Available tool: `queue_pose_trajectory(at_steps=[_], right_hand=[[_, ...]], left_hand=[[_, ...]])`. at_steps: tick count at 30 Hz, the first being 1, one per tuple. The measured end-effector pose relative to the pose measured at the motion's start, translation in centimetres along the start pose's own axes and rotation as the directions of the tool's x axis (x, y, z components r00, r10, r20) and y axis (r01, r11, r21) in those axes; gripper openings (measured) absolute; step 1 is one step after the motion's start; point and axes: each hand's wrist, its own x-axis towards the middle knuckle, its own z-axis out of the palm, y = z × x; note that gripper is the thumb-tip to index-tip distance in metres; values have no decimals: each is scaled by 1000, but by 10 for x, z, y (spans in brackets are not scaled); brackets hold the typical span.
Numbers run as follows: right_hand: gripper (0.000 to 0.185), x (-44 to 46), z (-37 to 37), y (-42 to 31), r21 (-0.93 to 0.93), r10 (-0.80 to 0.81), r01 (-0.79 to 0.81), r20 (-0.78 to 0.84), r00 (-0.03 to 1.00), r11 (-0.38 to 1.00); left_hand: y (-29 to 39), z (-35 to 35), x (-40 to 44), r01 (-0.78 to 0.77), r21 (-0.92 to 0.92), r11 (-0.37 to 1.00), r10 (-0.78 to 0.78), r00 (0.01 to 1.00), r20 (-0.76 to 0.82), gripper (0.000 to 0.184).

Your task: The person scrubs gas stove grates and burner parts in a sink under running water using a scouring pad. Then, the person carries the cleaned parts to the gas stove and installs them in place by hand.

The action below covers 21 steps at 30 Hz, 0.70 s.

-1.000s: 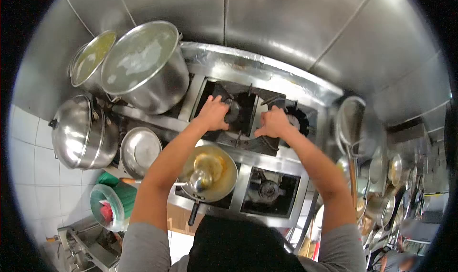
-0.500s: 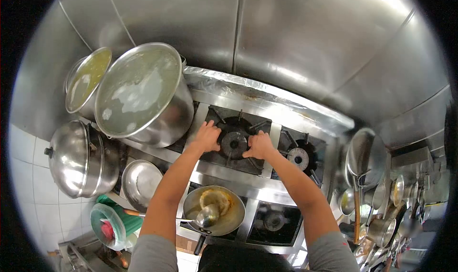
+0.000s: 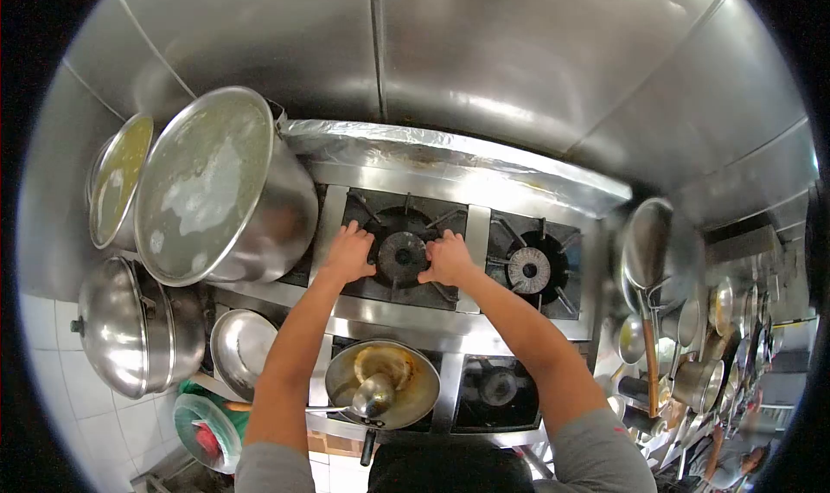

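Clearly, left hand [image 3: 348, 254] and right hand [image 3: 450, 259] touch opposite sides of a black square metal burner grate [image 3: 404, 225].
Grate sits in back row of stainless-steel range [image 3: 406, 315], right of tall steel stockpot [image 3: 292, 220] holding cloudy pale-green liquid; white patches maybe glare. Smaller steel pot [image 3: 127, 235], partly hidden behind it: yellow liquid. Round grey pan [image 3: 424, 398], front: brownish-yellow liquid plus rounded steel ladle [image 3: 374, 395], handle crossed by left forearm. Dome-lidded steel pot [image 3: 112, 329]: contents hidden. Translucent greenish bin [image 3: 226, 454]: red item, unclear. Fingers bent, undersides hidden; can't tell if either grip is closed. Crumpled foil [image 3: 380, 133] lines back ledge.
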Motion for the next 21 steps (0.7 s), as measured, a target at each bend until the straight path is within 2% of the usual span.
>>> queue_pose_trajectory(at_steps=[5,7,8,9,11,13,15,19,21], right_hand=[[55,1,1,-4,-63,27,-29,-32,999,998],[58,-1,4,-3,-143,40,-42,-15,999,989],[69,-5,-2,-4,-73,22,-25,-34,999,997],[69,-7,2,-5,-67,20,-21,-18,1000,998],[66,-8,4,-6,-31,44,-48,-118,992,998],[64,-10,3,-9,-6,51,-53,-119,992,999],[62,-11,5,-8,20,60,-58,-162,985,998],[57,-7,5,-10,-23,56,-61,-165,985,998],[62,-7,-3,-12,-66,92,-94,-34,995,993]], left_hand=[[-5,7,-3,-22,-34,999,18,996,-92,51],[-2,11,-4,-1,-36,999,-3,993,-120,51],[-5,17,-6,-22,-87,996,9,988,-153,51],[-6,24,-8,-17,-97,995,3,990,-139,51],[-7,30,-9,-74,-108,991,38,952,-304,50],[-7,33,-9,-49,-155,987,8,968,-252,52],[-6,34,-9,-61,-193,979,0,953,-303,51],[-5,36,-9,-32,-179,983,-18,963,-269,53],[-7,39,-12,-34,-120,992,0,962,-275,53]])
